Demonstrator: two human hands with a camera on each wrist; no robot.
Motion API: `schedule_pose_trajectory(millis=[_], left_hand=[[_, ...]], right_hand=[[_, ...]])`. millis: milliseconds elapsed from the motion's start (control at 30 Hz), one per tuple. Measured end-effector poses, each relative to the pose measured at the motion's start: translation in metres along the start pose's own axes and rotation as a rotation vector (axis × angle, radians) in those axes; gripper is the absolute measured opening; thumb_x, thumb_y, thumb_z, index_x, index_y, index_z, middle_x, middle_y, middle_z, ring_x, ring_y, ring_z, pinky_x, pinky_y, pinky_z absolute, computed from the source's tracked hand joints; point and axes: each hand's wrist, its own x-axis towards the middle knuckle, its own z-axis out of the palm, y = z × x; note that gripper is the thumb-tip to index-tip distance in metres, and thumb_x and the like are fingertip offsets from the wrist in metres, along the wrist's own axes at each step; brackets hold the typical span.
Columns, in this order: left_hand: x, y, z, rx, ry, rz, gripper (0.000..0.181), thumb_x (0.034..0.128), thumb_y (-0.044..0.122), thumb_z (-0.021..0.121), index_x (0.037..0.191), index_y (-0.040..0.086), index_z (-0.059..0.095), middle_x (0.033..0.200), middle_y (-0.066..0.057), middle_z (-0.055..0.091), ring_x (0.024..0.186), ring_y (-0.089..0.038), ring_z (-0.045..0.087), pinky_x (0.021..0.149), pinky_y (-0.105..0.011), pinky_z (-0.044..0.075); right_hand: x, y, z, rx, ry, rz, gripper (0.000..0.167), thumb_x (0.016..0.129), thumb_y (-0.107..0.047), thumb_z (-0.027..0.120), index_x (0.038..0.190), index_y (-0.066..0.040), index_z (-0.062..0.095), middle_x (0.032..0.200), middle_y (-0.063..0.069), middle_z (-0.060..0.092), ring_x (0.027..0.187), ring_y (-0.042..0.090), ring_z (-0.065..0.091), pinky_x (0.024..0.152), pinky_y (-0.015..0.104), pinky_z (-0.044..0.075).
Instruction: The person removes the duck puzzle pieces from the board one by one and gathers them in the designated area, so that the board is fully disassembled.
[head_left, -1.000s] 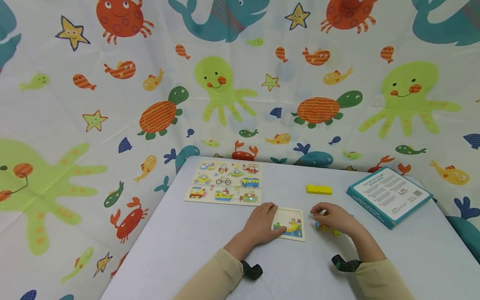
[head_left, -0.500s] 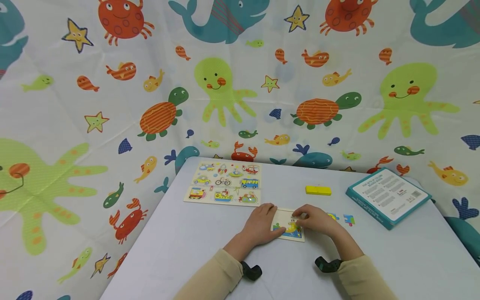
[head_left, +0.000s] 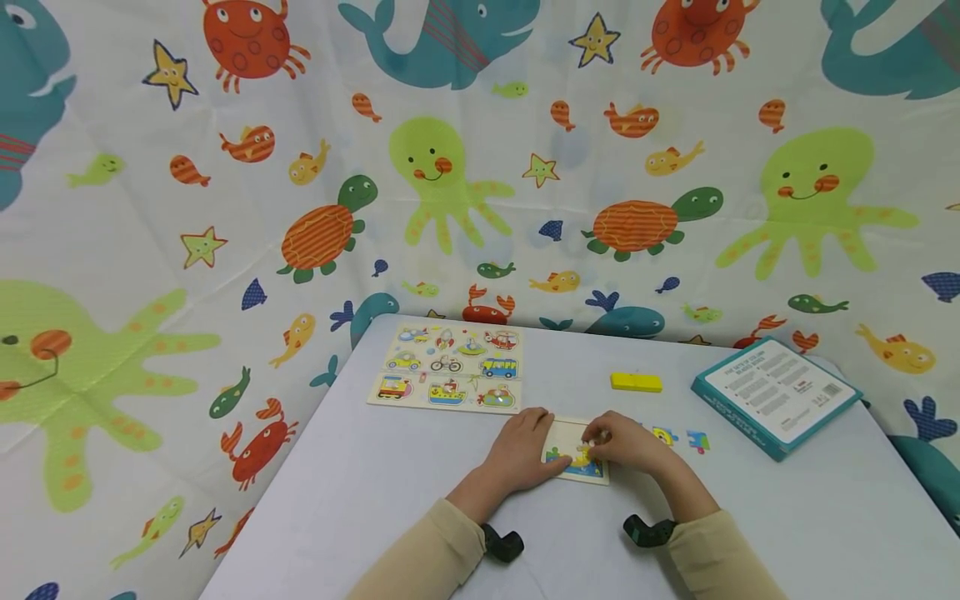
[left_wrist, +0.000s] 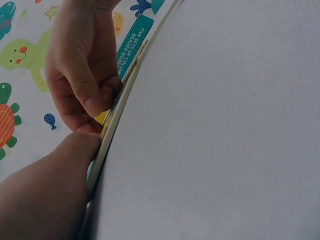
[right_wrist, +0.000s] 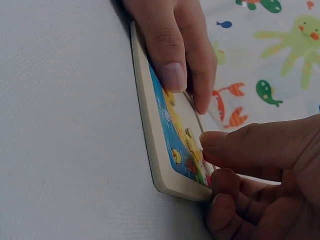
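Note:
A small wooden jigsaw board with a partly filled colourful picture lies on the table. My left hand rests along its left side, fingers extended and thumb pressing on the picture, as the right wrist view shows. Over the board's right part, my right hand pinches a small jigsaw piece between thumb and curled fingers, low against the picture. Fingers hide most of that piece. Beside the right hand lie two loose jigsaw pieces, one yellow and blue, one blue with other colours.
A larger vehicle puzzle board lies at the back left. Behind the right hand is a yellow block. A teal box sits at the right. A cloth printed with sea animals hangs behind the table.
My right hand has moved left from the loose pieces onto the board, carrying a jigsaw piece, uncovering the two that lie there. The left hand has stayed in place.

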Motion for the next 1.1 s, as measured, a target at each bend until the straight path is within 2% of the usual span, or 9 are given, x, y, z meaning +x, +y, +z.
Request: schedule_pose_trajectory(millis=[300, 467, 700, 933, 1100], left_hand=[[-0.001, 0.002, -0.001, -0.005, 0.01, -0.007, 0.083, 0.0908, 0.071, 0.047, 0.149, 0.013, 0.043, 0.15, -0.003, 0.043, 0.141, -0.02, 0.039, 0.118, -0.037, 0.034], [0.001, 0.01, 0.001, -0.005, 0.014, -0.06, 0.088, 0.0882, 0.075, 0.046, 0.149, 0.011, 0.043, 0.149, -0.004, 0.044, 0.14, -0.02, 0.039, 0.118, -0.036, 0.034], [0.001, 0.023, 0.002, 0.043, 0.015, -0.111, 0.098, 0.0833, 0.081, 0.046, 0.149, 0.009, 0.041, 0.148, -0.006, 0.045, 0.14, -0.021, 0.038, 0.119, -0.039, 0.032], [0.0, 0.024, 0.002, 0.037, 0.017, -0.124, 0.097, 0.0825, 0.081, 0.048, 0.149, 0.009, 0.041, 0.148, -0.005, 0.044, 0.141, -0.021, 0.037, 0.12, -0.039, 0.031], [0.0, 0.023, 0.001, 0.035, 0.014, -0.122, 0.098, 0.0826, 0.081, 0.048, 0.149, 0.01, 0.04, 0.148, -0.005, 0.044, 0.141, -0.021, 0.037, 0.12, -0.039, 0.031]], right_hand=[[0.0, -0.002, 0.001, 0.023, -0.005, -0.005, 0.015, 0.086, -0.012, 0.073, 0.099, -0.014, 0.067, 0.098, 0.003, 0.059, 0.087, 0.019, 0.052, 0.073, 0.03, 0.048], [0.001, -0.002, 0.0, 0.039, -0.016, -0.009, 0.015, 0.087, -0.01, 0.072, 0.1, -0.013, 0.064, 0.095, 0.002, 0.06, 0.084, 0.019, 0.052, 0.071, 0.03, 0.048], [0.0, -0.002, 0.0, 0.068, -0.025, -0.007, 0.014, 0.09, -0.009, 0.069, 0.101, -0.014, 0.062, 0.094, 0.001, 0.061, 0.085, 0.019, 0.053, 0.07, 0.029, 0.047], [0.0, -0.002, -0.001, 0.08, -0.003, -0.004, 0.007, 0.094, -0.01, 0.064, 0.098, -0.016, 0.061, 0.092, 0.001, 0.059, 0.083, 0.019, 0.052, 0.069, 0.029, 0.046], [-0.001, -0.002, -0.005, 0.08, 0.004, -0.035, 0.005, 0.095, -0.011, 0.063, 0.097, -0.015, 0.062, 0.091, 0.002, 0.058, 0.081, 0.019, 0.053, 0.067, 0.029, 0.047]])
